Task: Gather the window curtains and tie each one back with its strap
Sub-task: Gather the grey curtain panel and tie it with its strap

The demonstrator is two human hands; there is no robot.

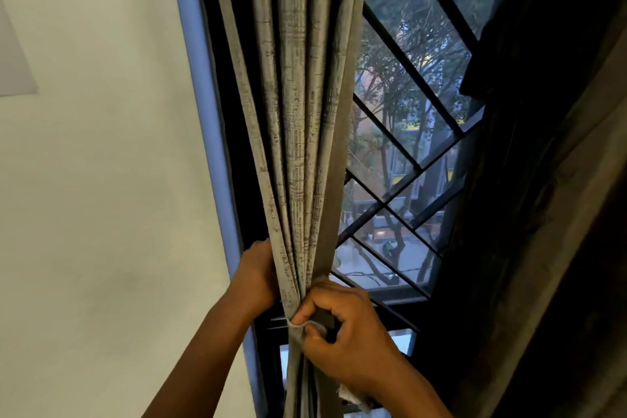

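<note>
One grey curtain, bunched into folds, hangs at the window's left edge beside the wall. Right hand pinches a strap round the bundle; left hand grips the folds behind. Diamond-pattern window grille to the right.

The curtain was a grey woven cloth, matt and coarse-looking, with a mottled, brushed pattern down its folds, and the strap looked to be of the same cloth. The window grille was dark metal bars with a dull finish before smooth clear glass. The wall was smooth, matt, pale paint.
</note>
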